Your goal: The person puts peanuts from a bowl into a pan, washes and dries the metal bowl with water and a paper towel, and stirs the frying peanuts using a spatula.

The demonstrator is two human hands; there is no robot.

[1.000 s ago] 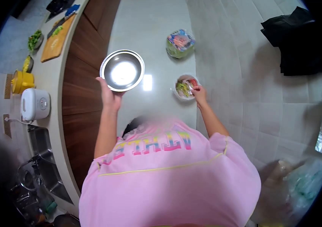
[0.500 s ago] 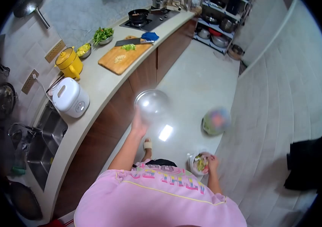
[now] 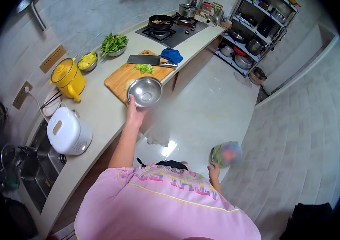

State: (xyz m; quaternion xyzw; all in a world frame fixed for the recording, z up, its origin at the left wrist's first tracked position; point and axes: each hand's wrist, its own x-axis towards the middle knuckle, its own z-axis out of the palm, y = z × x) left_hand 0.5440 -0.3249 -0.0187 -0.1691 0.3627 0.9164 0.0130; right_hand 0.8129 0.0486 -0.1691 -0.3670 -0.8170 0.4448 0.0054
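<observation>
A shiny stainless steel bowl [image 3: 146,89] is in my left hand [image 3: 136,115], gripped at its near rim. It is tilted toward me and its inside looks bare. The bowl hangs over the front edge of a wooden cutting board [image 3: 116,81], partly hiding some pale chopped bits. Chopped greens [image 3: 144,69] and a cleaver [image 3: 144,60] lie on that board. My right hand [image 3: 214,170] hangs low at my side with loosely bent fingers, seemingly holding nothing. Close beyond it on the floor stands a rounded container [image 3: 226,154], blurred, with green and reddish colours.
Along the counter [image 3: 98,132] stand a white rice cooker [image 3: 69,130], a yellow pot [image 3: 68,78], a bowl of leafy greens [image 3: 114,45] and a bowl of yellow pieces [image 3: 87,61]. A blue cloth [image 3: 172,55] lies by the cleaver. Farther back, a black pan [image 3: 160,23] sits on the stove.
My left hand has brought the bowl from above the floor to the cutting board's edge. My right hand has left the white bag of scraps, which is now out of sight.
</observation>
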